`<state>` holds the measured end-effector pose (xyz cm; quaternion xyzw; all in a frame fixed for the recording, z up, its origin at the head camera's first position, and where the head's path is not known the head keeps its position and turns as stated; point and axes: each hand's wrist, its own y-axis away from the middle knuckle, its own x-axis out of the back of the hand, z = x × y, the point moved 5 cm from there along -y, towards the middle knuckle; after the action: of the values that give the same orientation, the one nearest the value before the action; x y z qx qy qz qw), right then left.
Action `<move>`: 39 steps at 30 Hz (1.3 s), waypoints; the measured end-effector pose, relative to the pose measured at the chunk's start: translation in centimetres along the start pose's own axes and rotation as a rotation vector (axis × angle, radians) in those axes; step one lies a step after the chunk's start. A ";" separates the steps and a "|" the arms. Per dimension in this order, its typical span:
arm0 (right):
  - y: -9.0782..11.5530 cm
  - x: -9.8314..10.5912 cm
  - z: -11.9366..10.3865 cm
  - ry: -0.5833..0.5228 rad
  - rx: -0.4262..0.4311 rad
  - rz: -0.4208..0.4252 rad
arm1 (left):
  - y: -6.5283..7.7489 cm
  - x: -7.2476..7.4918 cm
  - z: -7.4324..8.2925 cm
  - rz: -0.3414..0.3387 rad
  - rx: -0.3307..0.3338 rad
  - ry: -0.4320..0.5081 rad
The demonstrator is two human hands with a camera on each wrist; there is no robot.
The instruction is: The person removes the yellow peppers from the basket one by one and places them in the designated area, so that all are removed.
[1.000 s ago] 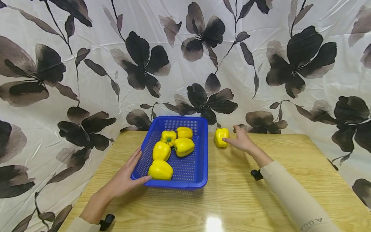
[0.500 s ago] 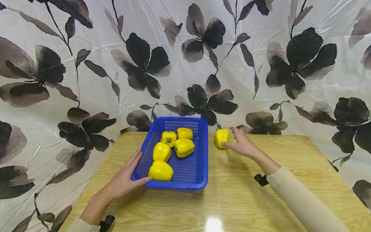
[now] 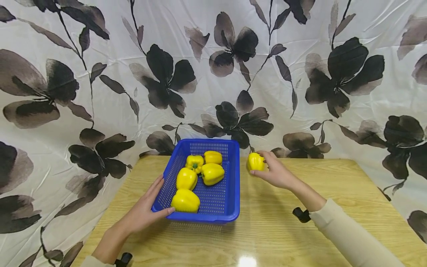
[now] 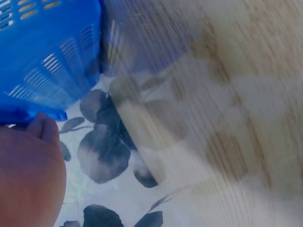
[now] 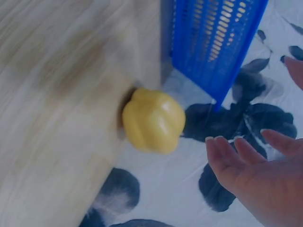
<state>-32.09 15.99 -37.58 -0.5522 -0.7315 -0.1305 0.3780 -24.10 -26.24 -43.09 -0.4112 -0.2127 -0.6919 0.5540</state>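
Note:
My left hand (image 3: pixel 143 210) holds the near left corner of a blue plastic basket (image 3: pixel 234 178), thumb over the rim and fingers along its outer left side. Several yellow bell peppers (image 3: pixel 186 179) lie inside the basket. Just right of it, another yellow bell pepper (image 3: pixel 255 162) stands on the table. My right hand (image 3: pixel 279 172) is at this pepper's right side, thumb low in front of it and index finger by its top. In the right wrist view, the spread fingers (image 5: pixel 222 161) show beside the pepper (image 5: pixel 154 120), with a gap between them.
The wooden table (image 3: pixel 320 185) ends at the back against a white cloth (image 3: pixel 293 122) with dark printed flowers. The basket's right wall (image 5: pixel 213 47) rises close to the lone pepper. A black wrist device (image 3: pixel 301 215) sits under my right wrist.
My right hand has moved slightly left and its thumb and index finger have drawn closer about the lone pepper. The left hand and basket stay as they were; the view tilts up slightly.

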 end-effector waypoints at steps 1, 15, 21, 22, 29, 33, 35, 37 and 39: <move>0.1 0.0 -0.3 0.003 0.011 0.002 | 0.0 0.0 0.0 -0.001 0.002 0.002; 0.4 -2.1 -4.9 0.004 0.168 0.005 | 0.2 0.0 -0.1 -0.002 0.005 -0.007; 0.4 -3.6 -6.4 -0.038 0.178 -0.035 | 0.1 0.0 -0.3 -0.010 0.021 -0.006; 0.3 -3.9 -6.6 -0.042 0.181 -0.043 | 0.1 0.0 -0.3 -0.010 0.021 -0.007; 0.3 -6.4 -7.3 -0.025 0.206 -0.091 | 0.1 -0.1 -0.3 -0.013 0.015 -0.001; 0.4 -7.7 -8.0 0.006 0.238 -0.097 | 0.1 -0.1 -0.3 -0.018 0.019 0.008; 0.3 -8.4 -8.4 -0.004 0.242 -0.109 | 0.1 -0.1 -0.3 -0.016 0.017 0.014; 0.1 -9.1 -8.8 -0.009 0.252 -0.118 | 0.1 0.0 -0.3 -0.014 0.014 0.016; 0.0 -9.8 -9.2 -0.022 0.252 -0.139 | 0.1 0.0 -0.3 -0.012 0.011 0.012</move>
<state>-27.29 3.40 -38.16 -0.4498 -0.7826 -0.0572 0.4265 -24.14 -26.47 -43.27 -0.4025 -0.2158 -0.6966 0.5533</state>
